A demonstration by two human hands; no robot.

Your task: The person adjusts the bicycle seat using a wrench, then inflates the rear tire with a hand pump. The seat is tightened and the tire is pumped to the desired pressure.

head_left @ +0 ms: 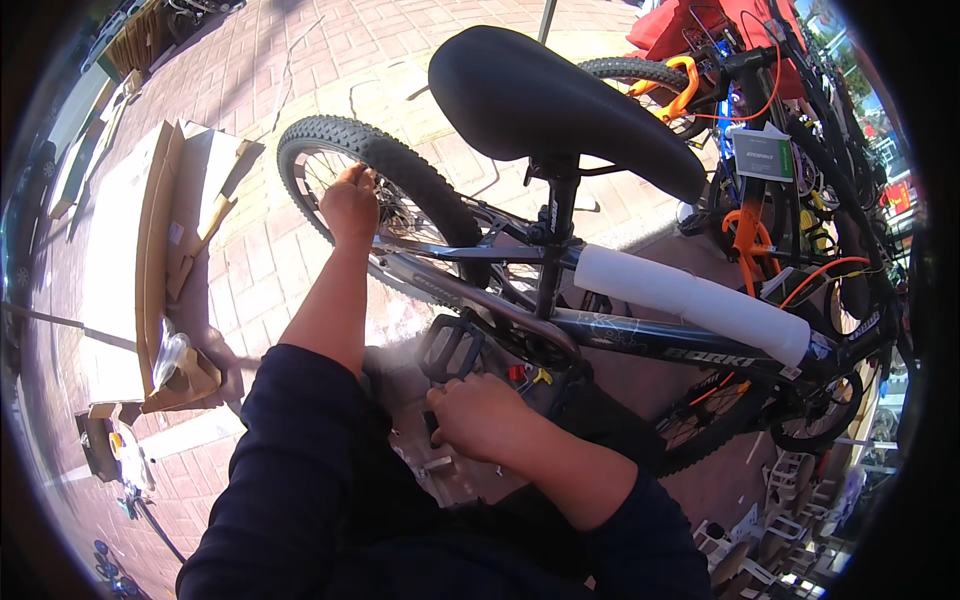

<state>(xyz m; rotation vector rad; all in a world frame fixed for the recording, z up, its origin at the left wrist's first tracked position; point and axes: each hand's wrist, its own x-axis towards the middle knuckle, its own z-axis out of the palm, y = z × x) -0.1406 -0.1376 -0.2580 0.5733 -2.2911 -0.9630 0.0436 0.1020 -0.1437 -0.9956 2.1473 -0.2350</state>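
A dark bicycle with a black saddle point(540, 95) stands in front of me, its rear wheel's knobby tyre point(415, 180) toward the far left. My left hand point(350, 208) reaches to this wheel, its curled fingers closed at the rim and spokes; the fingertips are partly hidden. My right hand point(482, 415) is closed just below the black pedal point(452, 348). A small dark piece shows at its fingers, too little to name. White padding point(690, 300) wraps the top tube above the dark down tube point(640, 338).
Opened cardboard point(155, 250) lies on the brick paving at the left, with a smaller box point(98, 440) nearer me. Other bicycles, one with an orange fork point(685, 88), crowd the right. A grey-green card point(763, 155) hangs among them. Several pale parts point(790, 500) lie lower right.
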